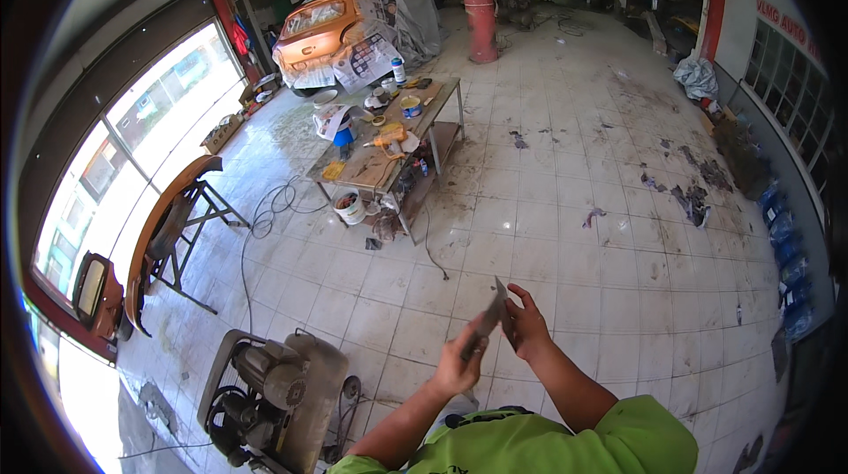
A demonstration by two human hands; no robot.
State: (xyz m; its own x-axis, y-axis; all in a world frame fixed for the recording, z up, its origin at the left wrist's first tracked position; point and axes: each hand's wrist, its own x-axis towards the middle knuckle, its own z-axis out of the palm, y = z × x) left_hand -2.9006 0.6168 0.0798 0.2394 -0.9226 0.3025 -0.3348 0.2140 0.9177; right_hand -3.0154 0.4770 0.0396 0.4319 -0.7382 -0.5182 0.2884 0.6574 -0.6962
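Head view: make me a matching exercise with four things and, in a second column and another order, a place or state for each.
Column one
1. flat grey blade
2. orange car
3. motor-driven machine
4. blue bottles

Column two
A. in the lower left of the picture
B. partly covered with paper and sheeting
C. lined up near the right edge of the picture
D. gripped by the left hand, with the right hand close beside it

Right pairs: 1-D, 2-B, 3-A, 4-C
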